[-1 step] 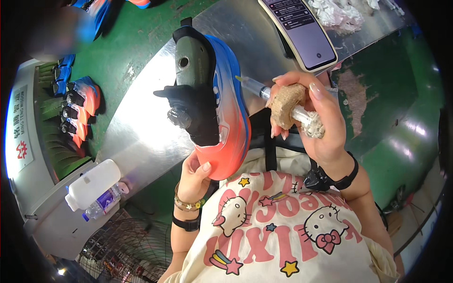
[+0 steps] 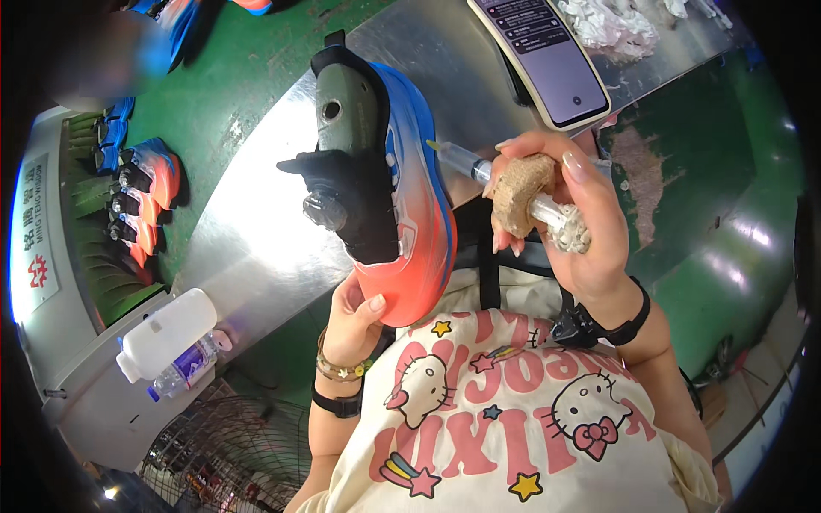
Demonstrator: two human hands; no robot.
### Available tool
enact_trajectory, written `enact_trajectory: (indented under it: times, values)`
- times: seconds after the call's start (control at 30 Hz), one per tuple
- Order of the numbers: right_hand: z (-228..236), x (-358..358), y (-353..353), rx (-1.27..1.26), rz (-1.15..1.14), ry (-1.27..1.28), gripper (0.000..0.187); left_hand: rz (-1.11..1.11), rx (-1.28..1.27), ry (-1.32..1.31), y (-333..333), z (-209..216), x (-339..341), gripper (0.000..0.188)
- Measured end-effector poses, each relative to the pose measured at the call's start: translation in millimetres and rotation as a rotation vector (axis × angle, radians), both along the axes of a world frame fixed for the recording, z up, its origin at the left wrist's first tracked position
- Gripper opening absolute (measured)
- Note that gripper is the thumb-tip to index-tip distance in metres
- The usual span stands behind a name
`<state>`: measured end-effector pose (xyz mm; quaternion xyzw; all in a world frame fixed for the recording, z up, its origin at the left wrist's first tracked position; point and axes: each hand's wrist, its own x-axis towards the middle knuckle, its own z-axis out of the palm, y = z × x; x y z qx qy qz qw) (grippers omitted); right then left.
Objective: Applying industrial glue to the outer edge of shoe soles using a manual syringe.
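An orange and blue sports shoe (image 2: 416, 248) is tilted over the metal table, with a dark green shoe last (image 2: 352, 111) inside it. Its black tongue and a bundle wrapped in clear film stick out on the left. My left hand (image 2: 351, 321) grips the orange toe, thumb on top. In my right hand (image 2: 590, 205) is a syringe (image 2: 463, 160), its yellowish tip close to the shoe's blue sole edge; whether they touch I cannot tell. A rough tan ring (image 2: 520, 192) surrounds the syringe barrel, and a lumpy whitish mass (image 2: 568, 229) covers its plunger end.
On the metal table (image 2: 256, 248) lie a phone (image 2: 556, 77) and crumpled white film (image 2: 616, 30). Several similar shoes (image 2: 145, 197) stand at the left on a green rack. A white bottle (image 2: 171, 333) and a clear bottle (image 2: 186, 368) are at lower left, above a wire fan guard (image 2: 222, 436).
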<state>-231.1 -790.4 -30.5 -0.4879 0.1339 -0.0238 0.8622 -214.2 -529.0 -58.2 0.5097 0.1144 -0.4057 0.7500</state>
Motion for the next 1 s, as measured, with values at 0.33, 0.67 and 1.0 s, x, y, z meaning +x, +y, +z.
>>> enact_trajectory:
  times: [0.33, 0.67, 1.0]
  values:
    - [26.7, -24.8, -11.3, 0.012, 0.090, 0.032, 0.043, 0.020, -0.277, 0.128, -38.4, -7.1, -0.4, 0.059]
    - [55.9, -42.9, -37.5, -0.138, -0.178, -0.168, 0.032, -0.086, -0.621, 0.237, -144.6, -24.8, 30.3, 0.066]
    - [50.7, -45.1, -53.6, -0.274, -0.256, -0.278, 0.036, 0.014, -0.845, 0.131, -198.3, -30.3, 52.9, 0.036]
